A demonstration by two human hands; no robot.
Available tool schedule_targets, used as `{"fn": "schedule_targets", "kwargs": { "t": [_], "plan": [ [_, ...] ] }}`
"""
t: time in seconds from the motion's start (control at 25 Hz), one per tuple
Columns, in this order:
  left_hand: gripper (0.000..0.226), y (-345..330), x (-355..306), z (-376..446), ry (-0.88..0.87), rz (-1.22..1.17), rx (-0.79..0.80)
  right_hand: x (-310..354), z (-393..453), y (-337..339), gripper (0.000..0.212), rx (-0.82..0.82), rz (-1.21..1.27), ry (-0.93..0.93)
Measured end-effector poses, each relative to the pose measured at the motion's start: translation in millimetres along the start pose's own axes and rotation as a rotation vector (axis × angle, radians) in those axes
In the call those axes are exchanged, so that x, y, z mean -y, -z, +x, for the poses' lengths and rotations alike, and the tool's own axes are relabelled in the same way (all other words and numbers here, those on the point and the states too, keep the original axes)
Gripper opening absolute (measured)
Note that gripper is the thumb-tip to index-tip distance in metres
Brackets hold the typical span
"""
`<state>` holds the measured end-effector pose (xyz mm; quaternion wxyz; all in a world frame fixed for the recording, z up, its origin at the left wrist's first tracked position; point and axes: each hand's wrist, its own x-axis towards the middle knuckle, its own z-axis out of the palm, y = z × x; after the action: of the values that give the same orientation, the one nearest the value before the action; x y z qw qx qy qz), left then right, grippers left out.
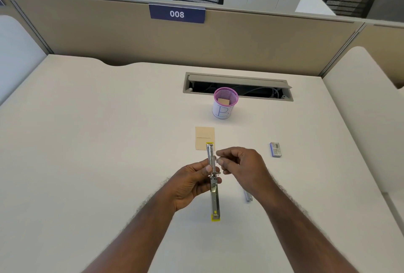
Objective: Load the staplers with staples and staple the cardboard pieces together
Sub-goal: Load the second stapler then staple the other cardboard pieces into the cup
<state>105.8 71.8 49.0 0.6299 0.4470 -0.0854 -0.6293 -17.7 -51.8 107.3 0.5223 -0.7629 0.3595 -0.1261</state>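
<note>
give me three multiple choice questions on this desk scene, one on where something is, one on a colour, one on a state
1. Where is the staple box?
A. in the cup
B. on the desk, right of the cardboard pieces
C. in the left hand

2. What colour is the mesh cup rim?
A. pink
B. green
C. black

3. How is the stapler?
A. closed flat on the desk
B. swung open, held up
C. inside the cup

Answers:
1 B: it lies alone on the desk beyond the right hand, right of the cardboard pieces.
2 A: the mesh shows pink.
3 B: the left hand grips it opened out straight.
</note>
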Motion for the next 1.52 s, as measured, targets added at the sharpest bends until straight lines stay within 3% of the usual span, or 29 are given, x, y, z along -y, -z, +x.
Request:
{"fn": "schedule_targets", "kwargs": {
  "t": [0.16, 0.48, 0.68, 0.88, 1.08, 1.2, 1.36, 1.52],
  "plan": [
    [0.039, -2, -1, -1, -0.008, 0.01, 0.016, 6, -1, 1, 0.022, -0.096, -0.065, 0.039],
    [0.037, -4, -5, 1, -0.011, 0.037, 0.015, 15, -2, 4, 0.013, -0.07, -0.236, 0.234],
    [0.042, -6, -6, 0, -0.017, 0.075, 0.034, 23, -4, 7, 0.013, 0.077, -0.446, 0.279],
    [0.044, -11, -8, -1, -0.02, 0.082, 0.056, 29, -2, 8, 0.006, 0.162, -0.478, 0.283],
    [0.044, -11, -9, -3, -0.016, 0.074, 0.084, 23, 7, 14, 0.018, 0.096, -0.335, 0.04],
    [0.043, -12, -10, -5, -0.002, 0.064, 0.104, 19, 12, 15, 0.02, 0.16, -0.162, -0.142],
    [0.039, -15, -8, -5, 0.006, 0.072, 0.089, 16, 10, 13, 0.03, 0.212, -0.044, -0.232],
    [0.042, -17, -7, -6, 0.005, 0.077, 0.103, 13, 10, 7, 0.024, 0.149, 0.002, -0.284]
  ]
}}
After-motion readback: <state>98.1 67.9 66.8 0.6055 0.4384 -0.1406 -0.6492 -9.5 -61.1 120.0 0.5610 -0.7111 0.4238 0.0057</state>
